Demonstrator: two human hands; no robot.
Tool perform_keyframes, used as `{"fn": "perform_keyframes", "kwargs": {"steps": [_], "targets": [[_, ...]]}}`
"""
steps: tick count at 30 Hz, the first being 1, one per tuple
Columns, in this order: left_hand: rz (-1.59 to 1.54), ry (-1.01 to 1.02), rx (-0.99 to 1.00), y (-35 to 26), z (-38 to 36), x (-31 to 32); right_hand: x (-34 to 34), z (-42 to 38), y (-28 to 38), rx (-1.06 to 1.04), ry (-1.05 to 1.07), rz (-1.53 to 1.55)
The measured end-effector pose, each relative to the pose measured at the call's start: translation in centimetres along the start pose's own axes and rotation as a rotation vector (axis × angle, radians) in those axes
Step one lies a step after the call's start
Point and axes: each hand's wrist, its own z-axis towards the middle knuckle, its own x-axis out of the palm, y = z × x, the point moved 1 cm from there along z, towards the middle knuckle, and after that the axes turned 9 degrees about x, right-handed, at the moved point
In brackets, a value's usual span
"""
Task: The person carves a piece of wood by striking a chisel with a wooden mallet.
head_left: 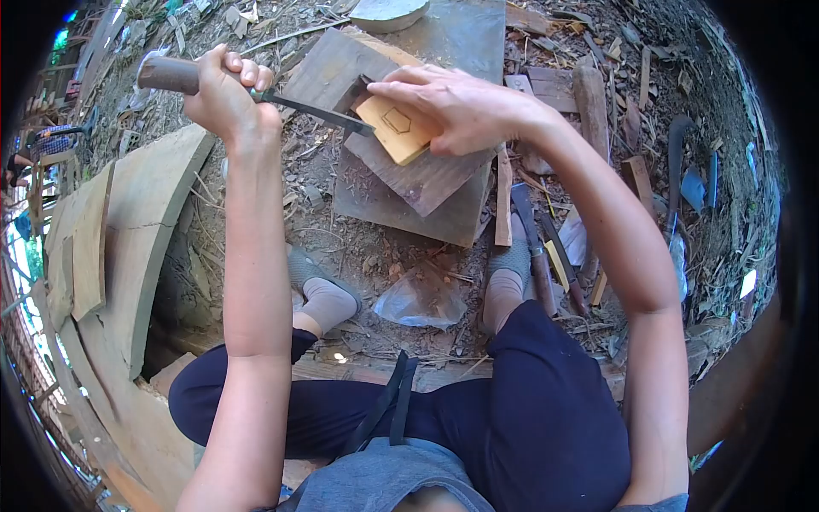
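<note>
My left hand (pixel 232 98) is closed around the thick brown handle of a long, narrow-bladed tool (pixel 311 111). Its dark metal blade slants down to the right, and the end meets the left edge of a small pale wood block (pixel 394 128). A house-shaped outline is marked on the block's top face. Fingers and thumb of my right hand (pixel 444 107) grip the block from its right side, covering part of it. Under the block are a worn board (pixel 409 183) and a larger slab (pixel 452 224). A dark piece (pixel 354 92) sits just behind the block.
Wood-handled tools (pixel 537 247) lie by my right foot, with a curved blade (pixel 676 154) farther right. Large curved planks (pixel 158 222) lean at left. A clear plastic bag (pixel 421 299) lies between my feet. Wood scraps and chips litter the dirt.
</note>
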Motion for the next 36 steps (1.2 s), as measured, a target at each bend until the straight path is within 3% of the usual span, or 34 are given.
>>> {"fn": "perform_keyframes", "kwargs": {"steps": [1,3,4,8,16,21,27,36], "targets": [[0.003,0.003,-0.002,-0.2,0.3,0.1,0.2,-0.3,0.4,0.002,-0.002,0.004],[-0.03,-0.019,0.047,-0.8,1.1,0.0,0.8,-1.3,1.7,0.205,-0.212,-0.172],[-0.082,-0.014,0.011,-1.0,1.5,0.0,1.6,-1.8,2.3,0.222,-0.345,-0.231],[-0.114,-0.06,0.037,-0.6,1.0,1.1,3.8,-2.4,3.5,0.29,-0.534,-0.322],[-0.005,0.005,0.107,0.8,0.2,2.2,4.6,-2.6,3.7,0.313,-0.583,-0.269],[0.09,-0.128,0.133,1.6,0.0,2.9,4.8,-2.5,3.6,0.295,-0.613,-0.26],[0.184,-0.08,0.247,1.0,-0.8,3.4,4.8,-2.7,3.6,0.302,-0.607,-0.253],[0.166,-0.081,0.173,1.6,0.4,2.8,4.9,-2.7,3.5,0.29,-0.636,-0.26]]}}
